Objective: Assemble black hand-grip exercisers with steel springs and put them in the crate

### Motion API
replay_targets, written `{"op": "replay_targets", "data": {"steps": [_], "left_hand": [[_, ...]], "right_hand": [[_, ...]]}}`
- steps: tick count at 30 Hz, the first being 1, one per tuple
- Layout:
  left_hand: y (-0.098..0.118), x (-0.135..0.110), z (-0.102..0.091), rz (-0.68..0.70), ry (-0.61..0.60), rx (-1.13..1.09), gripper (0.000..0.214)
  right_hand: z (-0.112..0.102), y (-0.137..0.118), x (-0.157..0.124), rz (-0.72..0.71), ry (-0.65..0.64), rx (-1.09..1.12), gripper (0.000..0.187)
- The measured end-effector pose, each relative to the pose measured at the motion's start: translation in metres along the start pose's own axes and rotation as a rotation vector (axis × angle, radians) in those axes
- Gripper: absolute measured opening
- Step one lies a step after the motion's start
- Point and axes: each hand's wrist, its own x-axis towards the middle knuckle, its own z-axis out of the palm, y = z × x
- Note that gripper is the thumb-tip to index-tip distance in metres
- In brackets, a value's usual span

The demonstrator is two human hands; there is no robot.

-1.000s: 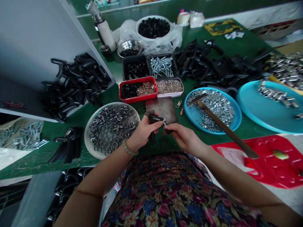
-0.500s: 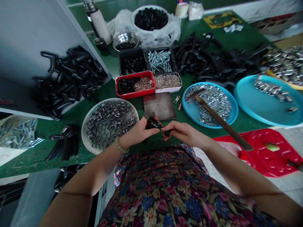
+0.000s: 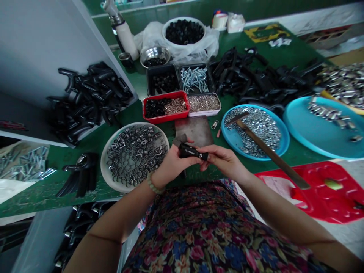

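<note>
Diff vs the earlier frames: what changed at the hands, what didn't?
The small black knob in the right hand was angled to the black handle in the first frame; now it's lined up end to end with the handle, a silvery band showing near the join. The left hand still grips the handle; nothing visibly let go. Hammer unmoved across the round blue tray.

No word reads clearly; white lettering (image 3: 191,151) runs along the black handle (image 3: 184,151) in the left hand (image 3: 173,162), too small to spell out; red marks (image 3: 13,125) on the grey box (image 3: 42,45) blur. Yellow-and-black hazard tape (image 3: 251,35) lies on the green table (image 3: 303,49).
</note>
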Motion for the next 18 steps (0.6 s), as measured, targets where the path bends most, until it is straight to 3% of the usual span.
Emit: {"op": "replay_targets", "data": {"steps": [4, 8, 13, 18], "left_hand": [[-0.002, -0.001, 0.001, 0.015, 0.04, 0.03, 0.059], [-0.006, 0.001, 0.002, 0.092, 0.029, -0.041, 0.054], [-0.012, 0.004, 0.002, 0.179, 0.109, -0.029, 0.049], [-0.011, 0.006, -0.002, 0.186, 0.029, -0.059, 0.051]], "right_hand": [[0.005, -0.001, 0.0, 0.024, 0.014, -0.031, 0.03], [0.013, 0.0, 0.003, 0.056, 0.052, 0.126, 0.042], [0.019, -0.002, 0.006, 0.076, 0.058, 0.179, 0.036], [0.02, -0.002, 0.008, 0.107, 0.059, 0.236, 0.036]]}}
